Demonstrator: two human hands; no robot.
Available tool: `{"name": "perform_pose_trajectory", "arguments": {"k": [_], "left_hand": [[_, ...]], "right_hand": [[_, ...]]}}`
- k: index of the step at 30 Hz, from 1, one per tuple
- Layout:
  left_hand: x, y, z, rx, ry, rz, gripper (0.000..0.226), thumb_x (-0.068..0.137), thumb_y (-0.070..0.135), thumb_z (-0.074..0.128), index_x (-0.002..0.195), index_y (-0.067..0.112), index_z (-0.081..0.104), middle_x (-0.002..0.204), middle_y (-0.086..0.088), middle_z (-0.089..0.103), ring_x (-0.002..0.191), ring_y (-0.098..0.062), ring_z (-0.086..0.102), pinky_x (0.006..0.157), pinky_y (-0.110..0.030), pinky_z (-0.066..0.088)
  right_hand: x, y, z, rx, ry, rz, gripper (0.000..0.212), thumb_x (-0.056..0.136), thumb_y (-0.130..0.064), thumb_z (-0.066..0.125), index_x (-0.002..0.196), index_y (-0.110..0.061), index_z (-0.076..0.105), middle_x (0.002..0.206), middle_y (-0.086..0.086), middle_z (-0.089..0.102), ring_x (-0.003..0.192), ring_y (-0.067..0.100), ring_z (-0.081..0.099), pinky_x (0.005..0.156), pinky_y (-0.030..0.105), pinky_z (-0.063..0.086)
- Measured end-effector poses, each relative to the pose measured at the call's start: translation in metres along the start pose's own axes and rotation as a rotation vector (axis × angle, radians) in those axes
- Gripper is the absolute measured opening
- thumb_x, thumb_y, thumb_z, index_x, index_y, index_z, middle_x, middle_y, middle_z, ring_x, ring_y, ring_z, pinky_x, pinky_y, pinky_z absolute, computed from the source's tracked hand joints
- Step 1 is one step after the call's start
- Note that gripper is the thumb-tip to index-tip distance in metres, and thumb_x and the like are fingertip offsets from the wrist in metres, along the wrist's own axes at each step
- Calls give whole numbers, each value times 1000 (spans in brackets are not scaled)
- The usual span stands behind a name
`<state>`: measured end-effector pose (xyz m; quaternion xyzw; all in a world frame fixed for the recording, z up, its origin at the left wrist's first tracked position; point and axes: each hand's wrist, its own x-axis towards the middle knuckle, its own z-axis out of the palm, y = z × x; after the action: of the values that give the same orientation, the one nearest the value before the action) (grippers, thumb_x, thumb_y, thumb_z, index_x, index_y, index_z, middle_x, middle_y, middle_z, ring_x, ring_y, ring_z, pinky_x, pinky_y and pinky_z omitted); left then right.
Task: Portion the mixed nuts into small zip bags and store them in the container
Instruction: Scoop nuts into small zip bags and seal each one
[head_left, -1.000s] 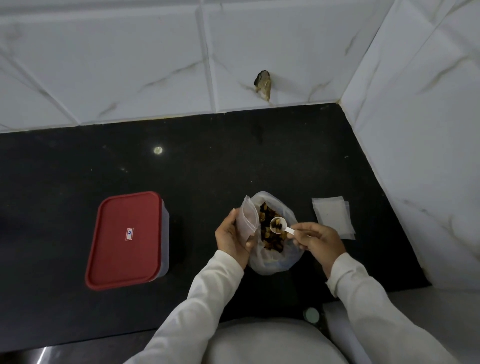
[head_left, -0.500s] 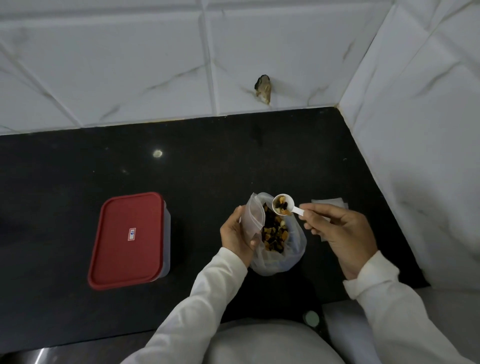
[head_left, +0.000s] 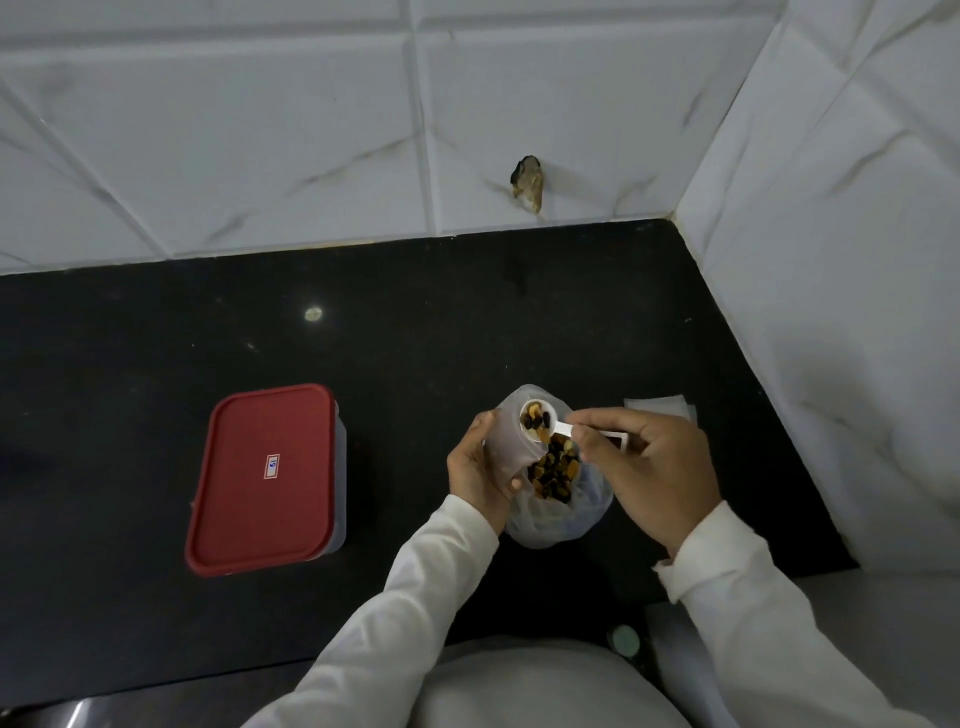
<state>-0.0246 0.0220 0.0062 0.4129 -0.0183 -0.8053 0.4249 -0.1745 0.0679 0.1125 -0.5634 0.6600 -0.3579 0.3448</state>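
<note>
A clear plastic bag of mixed nuts (head_left: 558, 512) stands open on the black counter (head_left: 415, 338). My left hand (head_left: 475, 467) holds a small empty zip bag (head_left: 506, 441) upright beside it, mouth up. My right hand (head_left: 649, 465) grips a small white scoop (head_left: 540, 420) filled with nuts, tilted at the zip bag's mouth. A nut hangs at the scoop's lower edge. The clear container with a red lid (head_left: 265, 478) sits shut to the left, apart from both hands.
A stack of empty zip bags (head_left: 660, 408) lies partly behind my right hand. White tiled walls close the back and right sides. The counter's front edge runs near my body.
My right hand lifted the loaded scoop out of the nut bag and swung it left to the mouth of the zip bag. My left hand kept holding the zip bag.
</note>
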Motion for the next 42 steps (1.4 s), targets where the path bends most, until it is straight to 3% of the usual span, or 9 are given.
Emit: {"name": "perform_pose_trajectory", "arguments": {"k": [8,13,23,27,29,32,35,38,42], "left_hand": [[-1,0,3,53,3,29,25,86,35,60,102,16,61,87,-6,68,64,-18,62,41,-19,37],[0,0,3,41,6,24,19,89,35,58,93,17,63,84,-6,67,61,-17,61,39,-20,35],[4,0,2,16,-3,15,44,76,40,66,111,13,64,91,-9,67,63,-17,61,38,-19,38],[5,2,1,14,-23,9,35,78,39,65,104,14,66,86,-5,66,60,-15,59,38,-19,36],[5,2,-1,12,-31,24,26,79,37,64,93,15,67,79,-2,63,57,-13,54,38,-19,35],[6,2,-4,-4,-7,36,15,83,33,63,82,18,67,75,0,60,56,-12,53,39,-19,34],[6,2,-5,-15,25,24,17,89,29,58,81,18,67,74,0,62,56,-12,56,39,-19,36],[7,2,-3,-37,37,2,18,92,28,56,85,16,68,75,-1,64,55,-14,60,38,-19,40],[10,-2,-4,-31,75,8,16,93,28,55,88,16,65,76,-1,66,56,-14,62,40,-20,43]], "right_hand": [[-2,5,22,-293,118,-305,18,82,-4,70,96,-13,77,77,1,71,70,9,61,66,13,45],[-4,7,26,-379,129,-432,20,77,8,69,90,-5,77,73,7,69,64,21,65,56,35,56],[-6,2,26,-462,155,-546,36,60,22,69,87,0,76,73,8,69,63,27,66,52,41,56],[-1,13,24,-322,235,-513,23,86,-9,49,88,-16,71,72,-2,66,73,-5,56,62,18,49],[6,26,17,-296,327,-505,9,93,-12,58,87,-15,64,73,-5,63,78,-12,57,61,19,49],[13,52,6,-370,261,-330,10,81,0,73,90,-4,73,84,3,71,75,11,68,65,27,55],[15,73,21,-415,192,-251,13,92,-11,61,90,-18,72,93,-19,70,83,-4,64,54,26,45],[7,85,35,-510,20,-113,28,78,11,64,92,-9,77,79,8,70,73,30,66,64,31,44],[11,96,50,-597,-12,-157,25,72,8,63,83,-9,77,73,7,66,67,27,63,64,29,47]]}}
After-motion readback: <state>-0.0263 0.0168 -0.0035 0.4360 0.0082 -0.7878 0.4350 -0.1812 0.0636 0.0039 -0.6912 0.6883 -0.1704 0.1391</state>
